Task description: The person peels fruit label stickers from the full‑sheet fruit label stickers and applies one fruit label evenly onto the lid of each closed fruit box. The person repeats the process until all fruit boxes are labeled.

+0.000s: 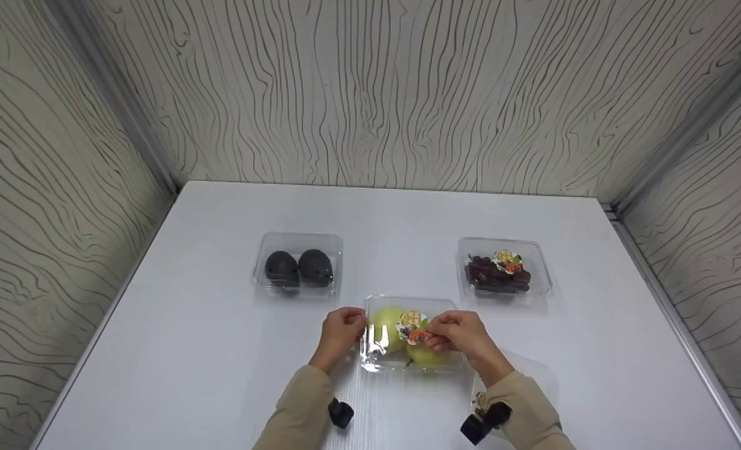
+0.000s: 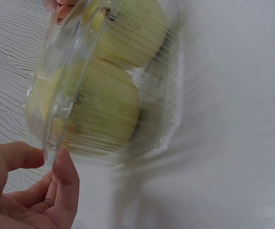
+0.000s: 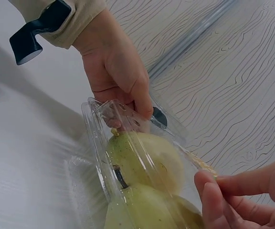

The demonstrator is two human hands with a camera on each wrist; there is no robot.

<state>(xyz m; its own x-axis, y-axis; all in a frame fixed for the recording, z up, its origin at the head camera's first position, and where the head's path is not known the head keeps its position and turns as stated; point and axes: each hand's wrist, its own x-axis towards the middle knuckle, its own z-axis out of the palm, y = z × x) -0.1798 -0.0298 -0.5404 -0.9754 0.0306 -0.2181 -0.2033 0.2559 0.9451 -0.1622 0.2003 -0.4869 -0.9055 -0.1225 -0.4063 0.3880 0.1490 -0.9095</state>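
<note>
The roundish, multicoloured fruit-printed sticker (image 1: 411,326) lies over the top of the clear plastic hinged container (image 1: 370,366), just left of the right hand (image 1: 468,340), whose thumb and forefinger are closed together in a pinch on its right edge. The sticker therefore reaches leftward from those fingers, across the middle of the lid, with no clear long axis of its own; the right wrist view shows it nearly edge-on, close above the plastic, and I cannot tell how much of it touches. The container stands on the white tabletop (image 1: 401,237) between the 2 hands, looking longer from left to right than from front to back, with 2 round yellow-green fruits (image 1: 385,328) inside. At its left side, the left hand (image 1: 337,337) pinches the rim between thumb and fingers, the other fingers loosely bent. The right hand is the nearer to the sticker; the left is well placed to steady the container against any push from the right, so the sticker's tilt and centring seem to depend on the right fingers alone.
</note>
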